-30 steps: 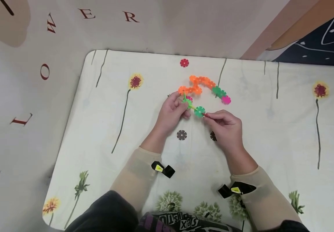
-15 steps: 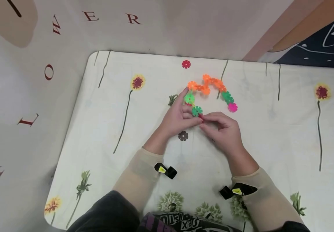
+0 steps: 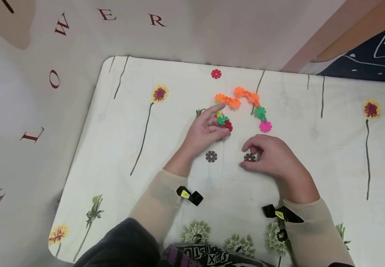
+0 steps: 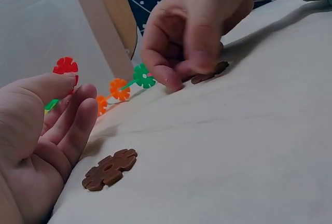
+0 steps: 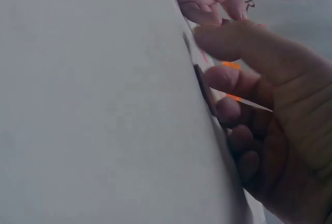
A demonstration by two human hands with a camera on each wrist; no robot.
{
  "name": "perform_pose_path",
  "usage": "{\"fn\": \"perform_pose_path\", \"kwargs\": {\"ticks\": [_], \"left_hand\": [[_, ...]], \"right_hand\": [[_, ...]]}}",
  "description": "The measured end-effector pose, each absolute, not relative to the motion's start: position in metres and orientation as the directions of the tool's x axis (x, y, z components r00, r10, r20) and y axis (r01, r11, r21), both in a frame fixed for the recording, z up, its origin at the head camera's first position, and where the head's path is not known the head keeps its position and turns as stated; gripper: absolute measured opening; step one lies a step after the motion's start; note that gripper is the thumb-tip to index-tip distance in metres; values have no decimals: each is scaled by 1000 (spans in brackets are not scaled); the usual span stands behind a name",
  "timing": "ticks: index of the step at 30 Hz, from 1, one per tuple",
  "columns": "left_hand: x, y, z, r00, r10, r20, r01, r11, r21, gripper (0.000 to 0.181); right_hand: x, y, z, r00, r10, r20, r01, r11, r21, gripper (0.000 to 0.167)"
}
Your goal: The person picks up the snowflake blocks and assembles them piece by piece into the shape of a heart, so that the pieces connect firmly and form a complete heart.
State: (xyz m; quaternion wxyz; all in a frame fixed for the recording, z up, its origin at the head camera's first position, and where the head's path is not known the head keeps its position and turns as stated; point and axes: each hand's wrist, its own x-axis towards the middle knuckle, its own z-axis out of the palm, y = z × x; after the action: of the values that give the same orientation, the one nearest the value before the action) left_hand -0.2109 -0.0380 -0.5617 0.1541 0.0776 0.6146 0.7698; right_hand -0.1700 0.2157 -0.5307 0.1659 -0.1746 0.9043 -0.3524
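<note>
My left hand (image 3: 202, 129) pinches a red snowflake disc (image 3: 228, 126) between thumb and fingers. That disc is at the near end of a chain of notched plastic discs. Beside it in the chain is a green disc (image 3: 223, 119), partly behind my fingers. Orange discs (image 3: 234, 103) follow, then more orange, green and a pink disc (image 3: 265, 126) at the far right. My right hand (image 3: 269, 154) is spread around a brown snowflake disc (image 3: 249, 157) on the tablecloth. In the right wrist view, fingertips are close to that disc's edge (image 5: 205, 89); whether they press it is unclear.
Another brown snowflake disc (image 4: 110, 169) lies flat between the hands. A lone red disc (image 3: 216, 73) lies near the table's back edge. A flower-printed cloth (image 3: 165, 122) covers the table, with a wall behind and to the left.
My right hand has let go of the red disc and moved right and nearer to the brown disc. The left hand now holds the red disc alone.
</note>
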Motion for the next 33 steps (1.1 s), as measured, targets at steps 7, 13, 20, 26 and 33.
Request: {"fn": "perform_pose_path", "kwargs": {"ticks": [7, 13, 20, 26, 33], "left_hand": [[-212, -48, -559, -960, 251, -122, -220, -411, 885, 51], [-211, -54, -558, -985, 143, -94, -156, -523, 838, 31], [-213, -61, -556, -982, 124, -141, -185, -507, 842, 25], [-218, -67, -560, -951, 250, -183, -270, -375, 887, 22], [-214, -50, -560, -932, 354, -81, -135, -130, 982, 20]], "right_hand": [[-174, 215, -526, -848, -499, -177, -243, 663, -708, 24], [-176, 202, -516, -877, -383, -289, -117, 755, -645, 35], [-172, 196, -517, -899, -249, -361, 40, 774, -632, 34], [-166, 193, -536, -936, -301, -180, -71, 664, -744, 20], [-160, 175, -544, -975, -150, -166, 154, 90, -984, 15]]}}
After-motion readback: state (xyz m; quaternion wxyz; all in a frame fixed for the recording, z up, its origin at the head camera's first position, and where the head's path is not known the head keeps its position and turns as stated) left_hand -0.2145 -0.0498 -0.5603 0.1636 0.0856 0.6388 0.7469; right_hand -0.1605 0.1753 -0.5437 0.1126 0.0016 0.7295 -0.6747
